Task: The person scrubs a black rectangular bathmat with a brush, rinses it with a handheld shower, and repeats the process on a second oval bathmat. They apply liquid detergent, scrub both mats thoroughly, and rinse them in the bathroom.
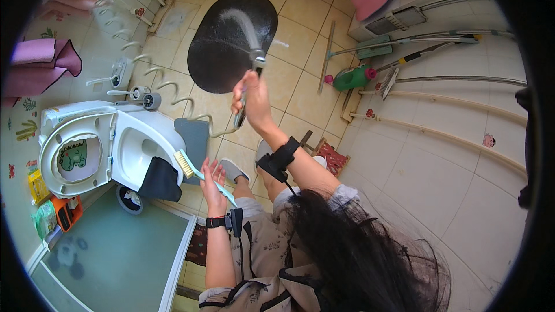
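My right hand [253, 102] grips a handheld sprayer [258, 63] on a coiled hose [190, 102]. Water streams from its head onto a black oval mat [227, 43] lying on the tiled floor. Lower and to the left, my left hand [212, 184] holds a light-green scrub brush [186, 165] by its handle, palm turned up, fingers partly spread. The brush's pale bristles are beside the rim of the toilet bowl [138, 143]. A black cloth or sheet [160, 180] hangs over that rim.
Left, the toilet's lid and seat [106, 156] are raised, with a small bin [129, 199] beside it. A grey step or mat [193, 143] lies by the bowl. Right, a green bottle [353, 78], a squeegee [331, 54] and a long-handled brush [390, 82] lie near the wall pipes [433, 130].
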Demonstrator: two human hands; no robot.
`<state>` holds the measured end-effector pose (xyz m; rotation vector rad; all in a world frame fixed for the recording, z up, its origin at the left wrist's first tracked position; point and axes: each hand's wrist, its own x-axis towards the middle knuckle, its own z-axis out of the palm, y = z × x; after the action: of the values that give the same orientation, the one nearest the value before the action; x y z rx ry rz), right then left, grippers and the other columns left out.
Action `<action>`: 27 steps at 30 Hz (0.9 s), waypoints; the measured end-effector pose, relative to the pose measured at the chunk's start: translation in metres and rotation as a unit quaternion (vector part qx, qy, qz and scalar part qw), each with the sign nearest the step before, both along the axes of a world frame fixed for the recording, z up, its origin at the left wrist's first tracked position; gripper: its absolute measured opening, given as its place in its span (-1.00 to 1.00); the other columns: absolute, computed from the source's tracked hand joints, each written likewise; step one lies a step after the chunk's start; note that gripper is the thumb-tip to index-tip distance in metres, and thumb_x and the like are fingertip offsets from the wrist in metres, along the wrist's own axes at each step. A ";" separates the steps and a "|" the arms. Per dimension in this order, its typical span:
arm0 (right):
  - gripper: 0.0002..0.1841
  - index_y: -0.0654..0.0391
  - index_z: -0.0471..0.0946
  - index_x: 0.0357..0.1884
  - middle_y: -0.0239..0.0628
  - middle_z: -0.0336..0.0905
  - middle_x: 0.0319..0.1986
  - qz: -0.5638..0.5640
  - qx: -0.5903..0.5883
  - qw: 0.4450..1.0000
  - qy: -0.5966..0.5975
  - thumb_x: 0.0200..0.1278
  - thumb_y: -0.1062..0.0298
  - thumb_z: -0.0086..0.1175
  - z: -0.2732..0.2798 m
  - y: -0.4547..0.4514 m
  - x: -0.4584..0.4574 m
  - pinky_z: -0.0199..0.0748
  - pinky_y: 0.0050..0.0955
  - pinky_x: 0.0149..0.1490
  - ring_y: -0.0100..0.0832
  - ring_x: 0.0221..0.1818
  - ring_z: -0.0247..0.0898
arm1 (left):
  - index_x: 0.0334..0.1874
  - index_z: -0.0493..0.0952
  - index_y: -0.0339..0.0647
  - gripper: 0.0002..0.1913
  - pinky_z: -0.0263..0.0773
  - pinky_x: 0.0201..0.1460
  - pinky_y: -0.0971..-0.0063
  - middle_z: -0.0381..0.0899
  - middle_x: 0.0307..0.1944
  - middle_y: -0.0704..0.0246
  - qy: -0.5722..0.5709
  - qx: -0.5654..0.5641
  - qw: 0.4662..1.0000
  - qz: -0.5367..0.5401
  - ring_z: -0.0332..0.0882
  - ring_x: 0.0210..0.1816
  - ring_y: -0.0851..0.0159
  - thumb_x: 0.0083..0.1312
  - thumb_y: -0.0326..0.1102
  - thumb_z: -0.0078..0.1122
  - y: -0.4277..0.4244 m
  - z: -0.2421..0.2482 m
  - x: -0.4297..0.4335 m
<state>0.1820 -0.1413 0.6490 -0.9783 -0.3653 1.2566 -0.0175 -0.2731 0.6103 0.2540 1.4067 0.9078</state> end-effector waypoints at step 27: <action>-0.56 0.02 0.18 -0.25 -0.38 0.25 -0.60 -0.123 0.021 0.991 0.045 0.43 -0.21 -0.29 0.002 0.012 0.036 0.26 -0.53 -0.57 -0.56 -0.69 0.17 | 0.29 0.29 -0.16 -0.55 0.42 0.05 0.50 0.42 0.08 0.28 -0.001 0.003 1.000 -0.010 0.44 -0.03 0.38 0.48 -0.06 -0.11 0.011 -0.002 0.005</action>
<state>0.2179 -0.1296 0.6510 -0.8984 -0.1932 1.0605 -0.0124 -0.2624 0.6082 0.2701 1.3973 0.8956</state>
